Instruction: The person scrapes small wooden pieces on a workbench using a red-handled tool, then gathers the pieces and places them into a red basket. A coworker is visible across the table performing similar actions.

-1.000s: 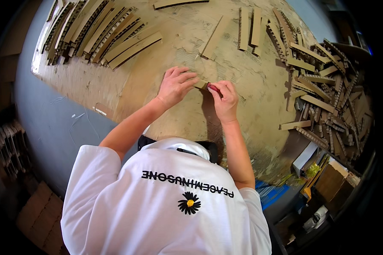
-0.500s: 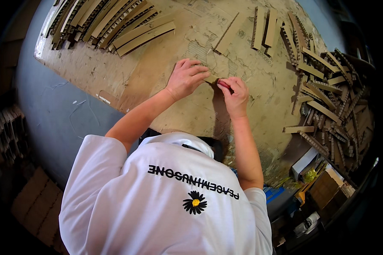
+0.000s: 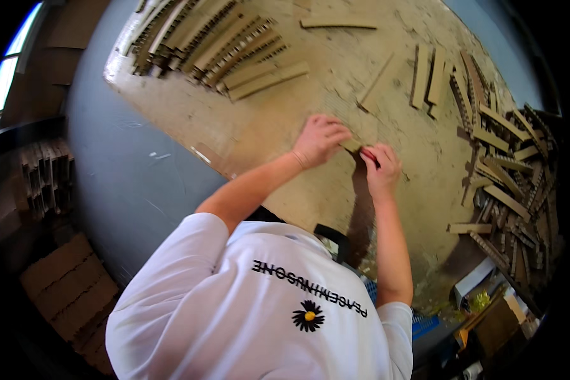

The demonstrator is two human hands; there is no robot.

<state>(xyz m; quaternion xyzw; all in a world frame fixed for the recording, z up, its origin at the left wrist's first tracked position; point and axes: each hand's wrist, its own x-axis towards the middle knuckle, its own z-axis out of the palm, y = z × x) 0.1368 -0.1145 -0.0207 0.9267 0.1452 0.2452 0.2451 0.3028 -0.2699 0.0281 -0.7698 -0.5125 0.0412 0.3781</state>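
Observation:
My left hand [image 3: 323, 140] is closed around one end of a short tan cardboard strip [image 3: 351, 145] over the worn table. At the strip's other end, my right hand [image 3: 384, 172] grips a small red tool [image 3: 369, 156]. Its tip meets or nearly meets the cardboard. Most of the tool is hidden by the fingers, so its exact kind does not show. Beyond my hands, a single loose cardboard strip [image 3: 376, 83] lies flat.
Rows of honeycomb-edged cardboard strips [image 3: 215, 47] fill the far left of the table [image 3: 278, 190]. A jumbled heap of strips [image 3: 506, 177] covers the right side. Stacked cardboard [image 3: 69, 285] stands at the lower left, beside the grey floor [image 3: 126, 177].
The whole view has shifted, so the table and both hands appear further right and lower. Both hands keep nearly the same hold on the strip and the red tool.

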